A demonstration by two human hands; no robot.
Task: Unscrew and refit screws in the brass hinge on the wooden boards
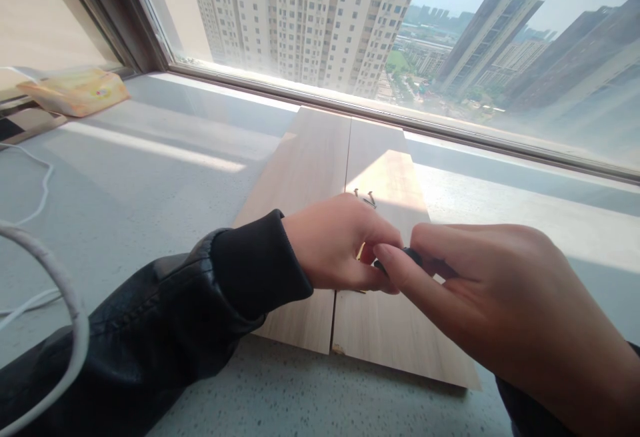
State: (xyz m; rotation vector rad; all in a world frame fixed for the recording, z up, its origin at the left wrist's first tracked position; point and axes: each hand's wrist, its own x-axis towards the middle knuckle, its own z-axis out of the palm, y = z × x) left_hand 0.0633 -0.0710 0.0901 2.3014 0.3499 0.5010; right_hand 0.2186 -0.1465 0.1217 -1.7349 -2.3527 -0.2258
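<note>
Two pale wooden boards [295,177] lie side by side on the sill, a narrow gap running between them. Over the boards, my right hand [480,283] is closed on a small black object [413,256], which looks like a handle; most of it is hidden by fingers. My left hand [345,243] meets it from the other side, thumb and fingers pinched together; what they hold is covered. A gold-coloured metal piece [360,250] shows partly behind the left fingers. Several small screws [371,198] rest on the right board just beyond my left hand.
The speckled stone sill [200,190] runs up to a large window frame [280,100]. A yellow-orange soft packet [77,92] lies at the far left. White cables [45,190] trail along the left side, and a thicker pale cable [75,317] loops close in front of my left sleeve.
</note>
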